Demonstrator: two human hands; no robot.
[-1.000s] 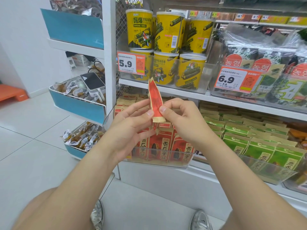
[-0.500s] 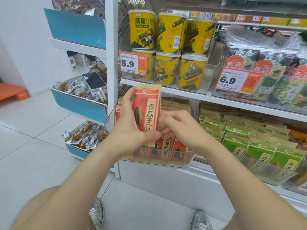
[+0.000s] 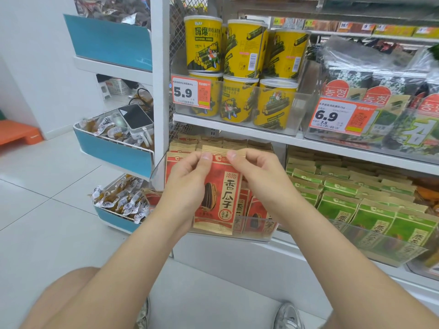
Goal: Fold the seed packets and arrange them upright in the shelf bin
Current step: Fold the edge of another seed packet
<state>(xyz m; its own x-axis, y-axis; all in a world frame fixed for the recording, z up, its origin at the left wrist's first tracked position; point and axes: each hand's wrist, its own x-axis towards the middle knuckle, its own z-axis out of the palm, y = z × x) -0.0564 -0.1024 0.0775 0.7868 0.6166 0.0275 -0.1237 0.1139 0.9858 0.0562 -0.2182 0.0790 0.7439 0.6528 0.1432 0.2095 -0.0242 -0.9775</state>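
Note:
A red and tan seed packet (image 3: 222, 193) with a sunflower seed picture stands upright, face toward me, in front of the clear shelf bin (image 3: 257, 235). My left hand (image 3: 187, 184) holds its left side, thumb pinching the tan top strip. My right hand (image 3: 257, 176) pinches that top strip from the right. Behind it, several red seed packets (image 3: 257, 216) stand upright in the bin, and more rows of tan tops (image 3: 213, 141) fill the back of it.
Green seed packets (image 3: 356, 200) fill the neighbouring bin on the right. Yellow seaweed-roll tubs (image 3: 240, 74) and seaweed bags (image 3: 380, 91) sit on the shelf above. A blue-fronted rack (image 3: 114, 153) with wrapped snacks stands left. My shoes (image 3: 288, 315) are on the tiled floor below.
The packet went from edge-on and raised to face-on and lower, in front of the bin. Both hands shifted up to pinch its top strip.

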